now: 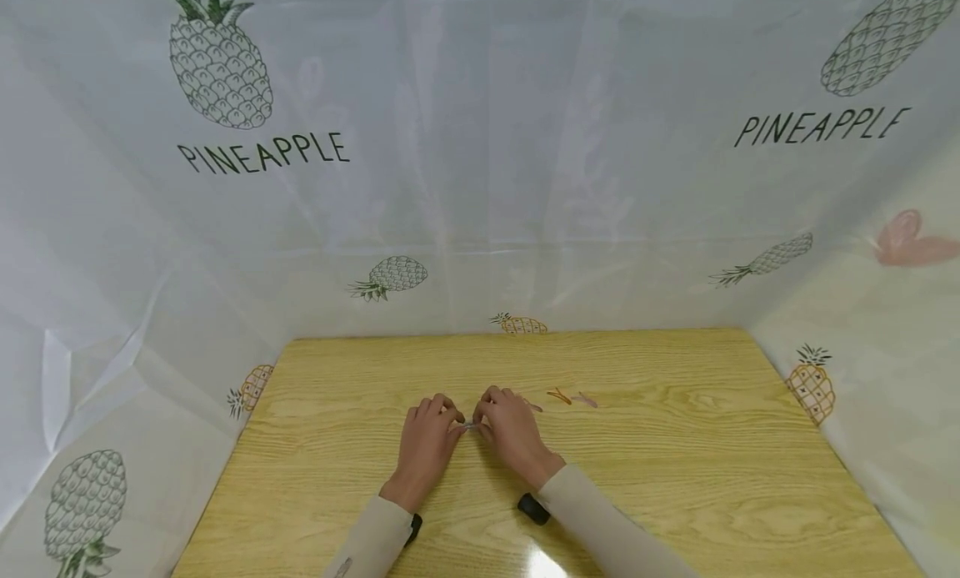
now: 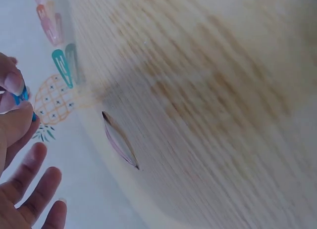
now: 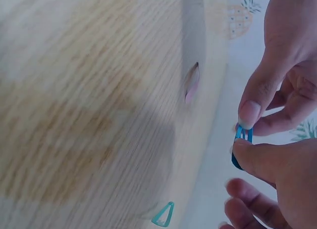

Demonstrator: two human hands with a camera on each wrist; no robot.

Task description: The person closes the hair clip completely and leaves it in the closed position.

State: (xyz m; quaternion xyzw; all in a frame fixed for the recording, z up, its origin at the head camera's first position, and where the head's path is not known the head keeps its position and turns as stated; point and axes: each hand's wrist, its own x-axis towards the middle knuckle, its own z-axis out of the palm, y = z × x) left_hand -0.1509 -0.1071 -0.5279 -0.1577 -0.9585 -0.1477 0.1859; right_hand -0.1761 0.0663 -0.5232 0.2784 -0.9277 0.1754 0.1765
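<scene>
A small blue snap hair clip (image 3: 238, 160) is pinched between both hands, low over the wooden table. My left hand (image 1: 429, 444) grips one end with thumb and fingertip. At the other end, the thumb and forefinger of my right hand (image 1: 513, 432) pinch the clip, its remaining fingers spread in the right wrist view. Fingertips cover part of the clip. A teal hair clip (image 2: 62, 68) lies near the hands, close to an orange clip (image 1: 558, 395) and a pink clip (image 1: 585, 400). Apart from these rests a slim pinkish pointed item (image 2: 120, 140), its kind unclear.
The wooden table (image 1: 675, 444) ends at white sheeting (image 1: 465, 169) printed with pineapples, which rises behind and at both sides. A black device (image 1: 533, 509) sits at the right wrist, beside the beige sleeve (image 1: 607, 528).
</scene>
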